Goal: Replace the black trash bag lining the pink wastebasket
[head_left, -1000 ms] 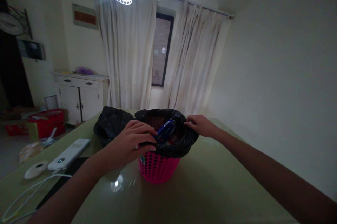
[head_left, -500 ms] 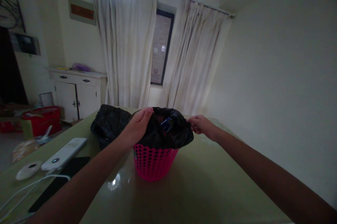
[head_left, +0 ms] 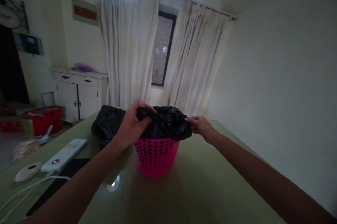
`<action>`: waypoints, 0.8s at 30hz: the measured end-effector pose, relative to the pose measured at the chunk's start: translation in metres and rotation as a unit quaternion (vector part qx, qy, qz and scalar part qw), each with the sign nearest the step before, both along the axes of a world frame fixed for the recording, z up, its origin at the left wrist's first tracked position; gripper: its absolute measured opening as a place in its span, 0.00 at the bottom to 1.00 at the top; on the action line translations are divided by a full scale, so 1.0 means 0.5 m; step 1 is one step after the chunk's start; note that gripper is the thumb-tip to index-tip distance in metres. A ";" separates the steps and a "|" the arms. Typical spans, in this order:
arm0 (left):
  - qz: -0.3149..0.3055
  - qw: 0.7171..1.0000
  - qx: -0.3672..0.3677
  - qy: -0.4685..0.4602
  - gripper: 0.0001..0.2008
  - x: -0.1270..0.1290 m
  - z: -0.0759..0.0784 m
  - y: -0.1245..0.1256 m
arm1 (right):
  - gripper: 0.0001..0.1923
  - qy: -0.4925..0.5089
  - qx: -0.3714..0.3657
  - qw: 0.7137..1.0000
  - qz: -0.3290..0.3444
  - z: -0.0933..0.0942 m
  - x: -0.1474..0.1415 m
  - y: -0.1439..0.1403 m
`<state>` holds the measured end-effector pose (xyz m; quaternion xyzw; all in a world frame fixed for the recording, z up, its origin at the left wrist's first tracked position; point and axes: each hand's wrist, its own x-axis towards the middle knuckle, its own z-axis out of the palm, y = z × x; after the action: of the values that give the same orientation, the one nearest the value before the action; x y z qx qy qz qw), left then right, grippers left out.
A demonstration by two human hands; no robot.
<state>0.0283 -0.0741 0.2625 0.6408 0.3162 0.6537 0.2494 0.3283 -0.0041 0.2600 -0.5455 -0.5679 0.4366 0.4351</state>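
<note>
A pink perforated plastic basket (head_left: 157,157) stands upright on the table, lined with a black trash bag (head_left: 158,131) whose edge folds over the rim. My left hand (head_left: 135,122) grips the bag's edge on the left, thumb on the near side and fingers over the top. On the right, my right hand (head_left: 200,126) pinches the opposite edge between thumb and fingertips. Something dark with a small blue patch shows inside the bag; I cannot make out what it is. A second black bag (head_left: 105,126), bulging, sits just left of the basket, partly behind my left hand.
On the green table (head_left: 210,182), at left, lie a white power strip (head_left: 64,154), a round white device (head_left: 28,171), a dark flat object (head_left: 52,189) and a white cable (head_left: 34,183). Beyond the table are a white cabinet (head_left: 79,94) and a red bag (head_left: 43,120) on the floor.
My left hand has gone from lying over the bag's edge to gripping it and lifting it. The overhang has risen, baring more of the basket, and the bag's opening looks narrower.
</note>
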 end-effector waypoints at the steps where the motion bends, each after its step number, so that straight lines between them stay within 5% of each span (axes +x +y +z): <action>1: 0.035 0.999 0.002 -0.014 0.15 0.000 0.003 0.004 | 0.15 -0.015 -0.005 1.000 0.005 0.001 0.000 0.000; 5: 0.121 0.992 -0.031 -0.029 0.14 0.006 0.000 0.019 | 0.14 -0.045 -0.034 0.998 0.003 0.004 -0.005 -0.002; 11: 0.094 0.985 -0.125 0.079 0.29 0.012 -0.012 0.017 | 0.13 -0.017 0.039 0.998 -0.050 0.023 -0.002 0.013; 15: 0.044 0.992 -0.087 0.075 0.30 0.015 -0.014 0.002 | 0.06 -0.006 0.072 0.996 -0.051 0.069 -0.028 0.037; 19: -0.032 0.984 -0.002 0.177 0.24 0.033 -0.017 -0.013 | 0.06 0.068 0.105 0.992 0.034 0.133 -0.107 0.047; 24: 0.034 0.945 0.103 0.309 0.10 0.049 -0.030 -0.037 | 0.16 0.182 0.215 0.940 0.193 0.218 -0.194 0.025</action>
<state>0.0529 -0.0926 0.2473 0.8226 0.3298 0.4605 0.0498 0.2312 0.0084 0.3692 -0.2300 -0.6542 0.4713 0.5450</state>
